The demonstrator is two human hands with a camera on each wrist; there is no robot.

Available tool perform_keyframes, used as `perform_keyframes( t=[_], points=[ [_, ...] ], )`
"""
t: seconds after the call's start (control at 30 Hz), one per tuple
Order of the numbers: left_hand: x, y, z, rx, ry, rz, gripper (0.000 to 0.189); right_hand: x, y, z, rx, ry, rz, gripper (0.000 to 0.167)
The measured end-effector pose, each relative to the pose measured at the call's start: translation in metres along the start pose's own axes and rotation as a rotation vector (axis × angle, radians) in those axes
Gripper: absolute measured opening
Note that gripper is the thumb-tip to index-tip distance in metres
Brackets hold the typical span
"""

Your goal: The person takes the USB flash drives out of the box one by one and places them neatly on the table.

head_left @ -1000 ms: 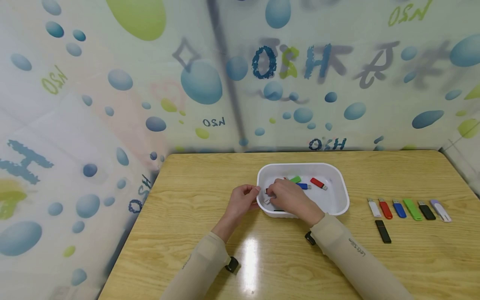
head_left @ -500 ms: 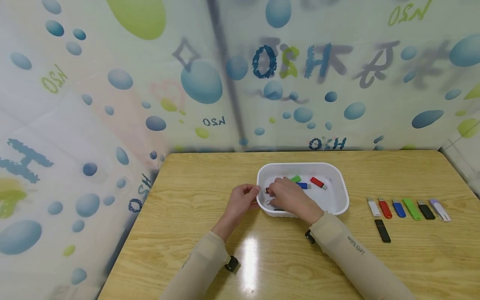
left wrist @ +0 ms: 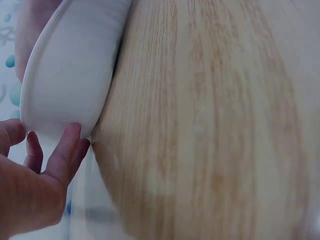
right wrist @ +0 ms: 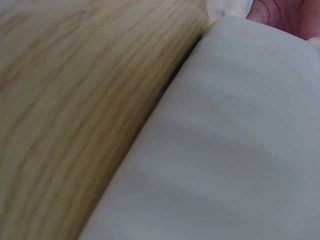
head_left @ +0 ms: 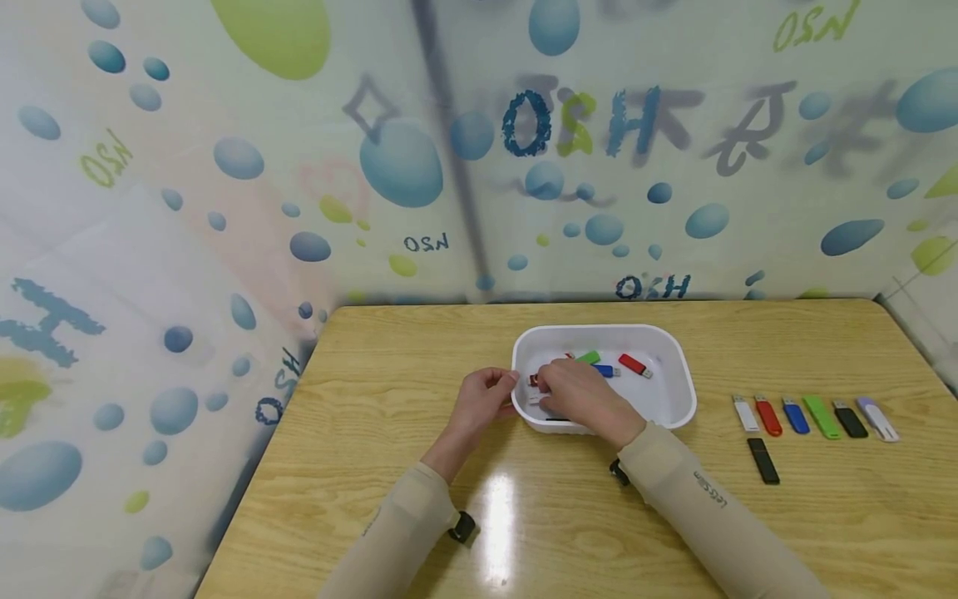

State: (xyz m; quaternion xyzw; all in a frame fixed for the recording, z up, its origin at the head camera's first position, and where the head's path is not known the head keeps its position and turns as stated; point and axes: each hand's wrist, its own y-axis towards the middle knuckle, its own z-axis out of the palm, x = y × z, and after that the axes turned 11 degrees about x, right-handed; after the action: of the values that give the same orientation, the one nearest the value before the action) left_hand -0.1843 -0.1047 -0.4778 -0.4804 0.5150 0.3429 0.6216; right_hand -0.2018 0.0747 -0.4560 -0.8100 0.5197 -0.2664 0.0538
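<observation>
A white plastic bin (head_left: 684, 395) holding several USB sticks stands on the table. My left hand (head_left: 481, 401) pinches its left rim, with thumb at the edge and fingers against the outer wall (left wrist: 75, 75) in the left wrist view. Inside the bin, my right hand (head_left: 587, 395) has curled fingers at a small USB stick (head_left: 535, 400), whose pale end pokes out left of the fingertips. Close by lies a red-and-silver piece (head_left: 533, 380). Green (head_left: 590, 358), blue (head_left: 604, 371) and red (head_left: 634, 365) USB sticks lie farther back. The bin wall hides my right fingers in the right wrist view.
Right of the bin, a row of USB sticks lies on the wooden table (head_left: 374, 399): white (head_left: 746, 414), red (head_left: 768, 416), blue (head_left: 797, 416), green (head_left: 823, 418), black (head_left: 851, 420) and white-purple (head_left: 879, 420). Another black stick (head_left: 763, 461) lies below. A patterned curtain (head_left: 599, 233) hangs behind.
The pale end of the small stick at my right fingertips has turned from slanted to nearly level. Both hands and the bin stay almost in place.
</observation>
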Motion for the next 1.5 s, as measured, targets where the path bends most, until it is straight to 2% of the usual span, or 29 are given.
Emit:
perform_keyframes(
  t=[0.3,0.53,0.67,0.9,1.17,1.5],
  points=[
    [-0.002,-0.001,0.002,-0.004,0.017,-0.025,0.032,-0.003,0.0,0.0,0.039,0.036,0.012,0.018],
    [-0.002,0.0,0.003,-0.005,0.015,-0.023,0.032,-0.006,-0.001,0.0,0.037,0.036,-0.006,0.016],
    [-0.001,0.0,0.004,-0.008,0.011,-0.028,0.031,-0.007,-0.002,0.001,0.025,0.026,-0.02,0.015],
    [0.001,0.001,0.008,0.028,-0.014,-0.003,0.033,-0.008,-0.005,0.0,0.002,0.021,-0.032,0.013],
    [0.0,0.003,0.009,0.028,-0.011,-0.006,0.032,-0.007,-0.01,-0.003,-0.024,0.021,-0.028,0.016],
    [-0.004,0.003,0.01,0.044,0.007,-0.016,0.033,-0.01,-0.025,-0.011,-0.084,0.052,-0.041,0.012]
  ],
)
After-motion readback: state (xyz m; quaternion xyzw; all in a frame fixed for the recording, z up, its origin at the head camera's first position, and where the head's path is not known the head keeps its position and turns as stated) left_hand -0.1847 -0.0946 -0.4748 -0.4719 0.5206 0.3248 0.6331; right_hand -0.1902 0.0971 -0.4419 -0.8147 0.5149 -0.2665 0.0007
